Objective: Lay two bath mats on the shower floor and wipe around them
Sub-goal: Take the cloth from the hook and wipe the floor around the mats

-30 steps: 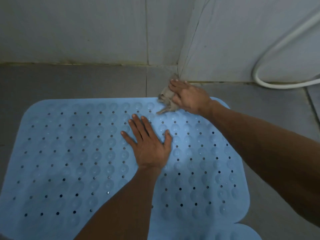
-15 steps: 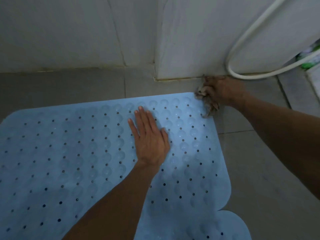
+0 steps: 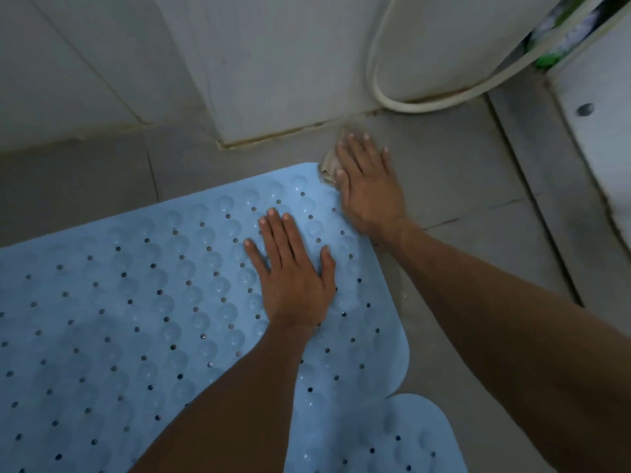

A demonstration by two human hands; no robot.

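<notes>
The right hand [image 3: 367,186] has slid back from the wall base to the blue bath mat's [image 3: 136,319] far right corner, fingers now straight, pressing the brown rag [image 3: 329,165] onto the floor tiles [image 3: 478,199]. The left hand [image 3: 293,271] stays flat, fingers spread on the mat; a second mat [image 3: 409,435] overlaps its near corner.

left hand [image 3: 293,278]: bare, no ring, no glove; short trimmed nails show on the fingertips
right hand [image 3: 367,186]: bare, no ring, no glove; short nails, outline slightly blurred
wrists: bare, no watch, no band
forearms: both bare right to the frame edge, no sleeve or cuff in view
markings: none that can be made out in the dim light
</notes>
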